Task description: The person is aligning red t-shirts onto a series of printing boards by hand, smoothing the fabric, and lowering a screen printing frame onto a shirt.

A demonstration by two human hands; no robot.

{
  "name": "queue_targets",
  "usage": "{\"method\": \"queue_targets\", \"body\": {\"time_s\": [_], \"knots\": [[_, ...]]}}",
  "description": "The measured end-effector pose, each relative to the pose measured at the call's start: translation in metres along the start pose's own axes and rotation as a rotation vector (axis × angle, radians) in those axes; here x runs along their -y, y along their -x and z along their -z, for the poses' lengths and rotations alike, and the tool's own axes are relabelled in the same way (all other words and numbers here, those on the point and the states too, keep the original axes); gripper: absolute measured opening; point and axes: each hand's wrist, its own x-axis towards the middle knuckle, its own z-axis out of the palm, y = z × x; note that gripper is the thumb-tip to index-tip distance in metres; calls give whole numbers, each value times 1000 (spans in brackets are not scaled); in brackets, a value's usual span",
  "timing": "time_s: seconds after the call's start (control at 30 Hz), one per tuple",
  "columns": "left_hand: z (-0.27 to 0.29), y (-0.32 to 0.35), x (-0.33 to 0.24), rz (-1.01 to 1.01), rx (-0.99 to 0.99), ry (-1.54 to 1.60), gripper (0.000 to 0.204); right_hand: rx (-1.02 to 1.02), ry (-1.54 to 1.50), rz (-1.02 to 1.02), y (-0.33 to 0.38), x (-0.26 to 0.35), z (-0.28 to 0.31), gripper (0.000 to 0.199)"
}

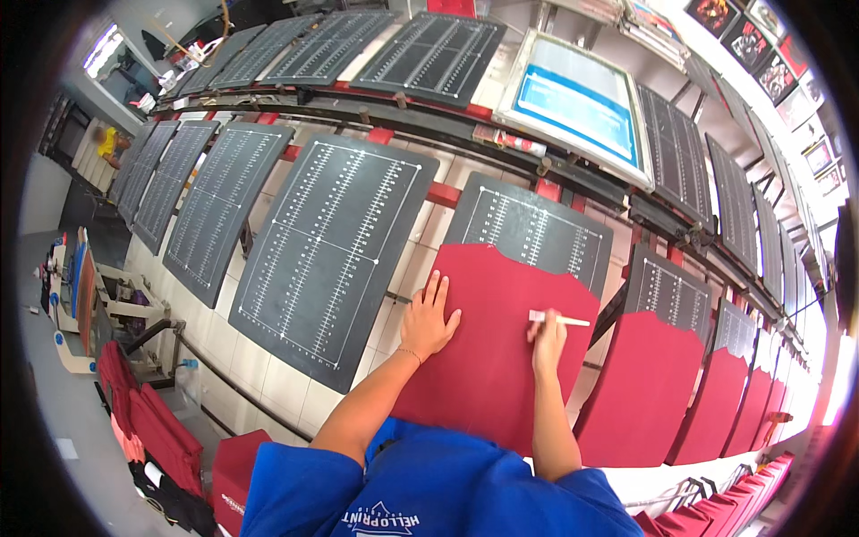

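A dark red cut fabric piece (483, 349) lies over the lower part of a grey printing board (528, 215) with white ruler marks. On the fabric's left edge rests my left hand (429, 322), flat with its fingers stretched out. My right hand (548, 340) is closed round a small pale brush (573, 321) above the right half of the fabric. The brush's wide end points left and its thin handle points right. Whether its tip touches the cloth, I cannot tell.
Bare marked boards (331, 242) stand in a row to the left. More boards carrying red fabric (640, 385) continue to the right. A framed screen with blue (577, 103) lies beyond a dark rail. Red cloth (165, 438) hangs at lower left; folded red pieces (725, 510) line the lower right.
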Motion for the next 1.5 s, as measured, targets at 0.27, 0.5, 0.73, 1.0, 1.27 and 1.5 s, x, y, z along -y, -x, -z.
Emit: {"method": "queue_targets", "body": {"time_s": [0.27, 0.5, 0.73, 1.0, 1.27, 1.5], "knots": [[9, 11, 8, -51, -83, 28, 78, 66, 1392, 93, 113, 19, 5, 50], [-14, 108, 30, -117, 29, 224, 76, 22, 1253, 178, 110, 4, 28, 46], [-8, 256, 82, 66, 309, 699, 52, 341, 1257, 342, 98, -8, 13, 30], [68, 376, 191, 624, -289, 929, 51, 826, 931, 450, 90, -31, -193, 40], [113, 519, 350, 1117, -1039, 932, 41, 1254, 1038, 723, 260, -50, -430, 32], [142, 606, 444, 1144, -1408, 1094, 38, 1699, 1230, 696, 429, -110, -566, 30]]}}
